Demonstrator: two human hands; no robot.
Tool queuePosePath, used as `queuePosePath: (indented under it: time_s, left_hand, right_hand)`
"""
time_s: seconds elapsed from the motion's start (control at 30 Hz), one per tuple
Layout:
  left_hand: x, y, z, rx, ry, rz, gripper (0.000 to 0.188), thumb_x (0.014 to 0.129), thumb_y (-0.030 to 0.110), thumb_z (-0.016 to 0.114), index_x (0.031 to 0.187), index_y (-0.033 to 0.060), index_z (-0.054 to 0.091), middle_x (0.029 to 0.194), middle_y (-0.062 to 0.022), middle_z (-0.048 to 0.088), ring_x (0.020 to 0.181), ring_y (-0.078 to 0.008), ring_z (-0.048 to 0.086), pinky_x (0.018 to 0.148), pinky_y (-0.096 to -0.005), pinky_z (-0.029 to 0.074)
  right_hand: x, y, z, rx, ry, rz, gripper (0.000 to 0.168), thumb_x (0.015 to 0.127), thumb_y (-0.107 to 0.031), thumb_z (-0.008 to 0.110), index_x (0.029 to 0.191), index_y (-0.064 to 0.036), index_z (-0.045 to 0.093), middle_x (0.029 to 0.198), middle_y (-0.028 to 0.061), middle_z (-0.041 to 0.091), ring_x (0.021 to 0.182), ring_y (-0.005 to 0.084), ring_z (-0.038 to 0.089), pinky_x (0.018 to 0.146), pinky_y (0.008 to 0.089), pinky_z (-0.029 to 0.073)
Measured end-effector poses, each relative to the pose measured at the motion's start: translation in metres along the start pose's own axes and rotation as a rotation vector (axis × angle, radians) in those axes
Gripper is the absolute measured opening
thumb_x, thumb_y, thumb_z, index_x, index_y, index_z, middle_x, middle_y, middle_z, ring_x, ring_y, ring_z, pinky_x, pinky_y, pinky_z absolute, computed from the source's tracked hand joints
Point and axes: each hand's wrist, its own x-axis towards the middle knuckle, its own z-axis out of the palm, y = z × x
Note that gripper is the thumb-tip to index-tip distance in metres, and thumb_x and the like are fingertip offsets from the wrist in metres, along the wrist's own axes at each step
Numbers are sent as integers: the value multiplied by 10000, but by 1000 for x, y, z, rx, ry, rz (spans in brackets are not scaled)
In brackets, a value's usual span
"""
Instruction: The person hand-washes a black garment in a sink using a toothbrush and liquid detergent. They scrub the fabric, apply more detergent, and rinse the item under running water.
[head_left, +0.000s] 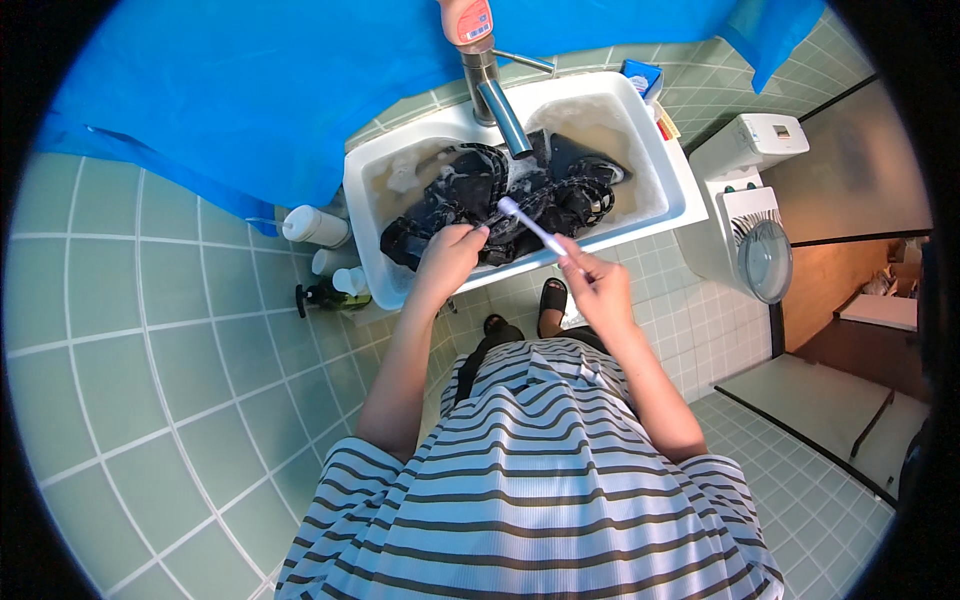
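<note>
In the white sink (679, 202) a dark soaked item with straps, seemingly a fabric bag (469, 187), lies in cloudy, foamy water (600, 127). My left hand (452, 259) pinches a strap of it near the sink's front edge. Between the thumb and fingers of my right hand (600, 289) is the handle of a pale purple toothbrush (534, 226). Its head is at the strap, just to the right of my left fingertips; whether the bristles touch is too small to tell. The steel faucet (504, 120) reaches over the bag.
A pink bottle (466, 19) stands behind the faucet. Left of the sink are a white container (315, 226) and a green pump bottle (330, 295). A blue box (641, 75) sits at the back right corner. A white appliance (750, 195) stands to the right. Blue sheeting (247, 82) covers the wall.
</note>
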Motion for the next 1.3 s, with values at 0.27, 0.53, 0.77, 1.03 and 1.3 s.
queuePosePath:
  time_s: [0.27, 0.53, 0.77, 1.03, 1.3]
  left_hand:
    - [-27, -35, -11, -618, -104, -242, 334, 959, 292, 496, 669, 163, 393, 560, 82, 344, 414, -45, 298, 392, -244, 247]
    - [-32, -33, -1, -540, -52, -268, 385, 976, 334, 499, 647, 172, 380, 545, 82, 333, 414, -49, 298, 395, -244, 254]
    - [-32, -51, 0, -615, -16, -272, 399, 978, 347, 505, 648, 151, 398, 551, 60, 364, 399, -54, 301, 378, -241, 246]
    - [-32, -49, 5, -623, 17, -244, 394, 969, 360, 515, 652, 155, 403, 550, 51, 397, 408, -65, 340, 383, -245, 266]
    - [-29, -51, 6, -643, 14, -240, 402, 969, 365, 509, 648, 153, 395, 541, 44, 393, 392, -71, 338, 378, -247, 260]
  right_hand:
    - [5, 23, 16, -305, -16, -97, 235, 880, -229, 628, 1086, -178, 729, 627, 164, 629, 514, 335, 611, 513, 425, 502]
    - [-6, -8, 21, -266, -168, -214, 231, 891, -221, 618, 1088, -181, 730, 649, 172, 638, 526, 335, 622, 515, 427, 504]
    - [17, 18, 1, -392, 74, -93, 237, 906, -222, 610, 1107, -158, 716, 659, 185, 634, 540, 350, 620, 504, 450, 490]
    - [0, 11, 9, -349, -70, 3, 253, 901, -191, 607, 1122, -114, 703, 644, 190, 634, 554, 358, 631, 526, 448, 499]
    - [-17, -16, 22, -319, -185, -123, 277, 896, -191, 600, 1153, -146, 694, 658, 215, 625, 577, 370, 635, 574, 459, 526]
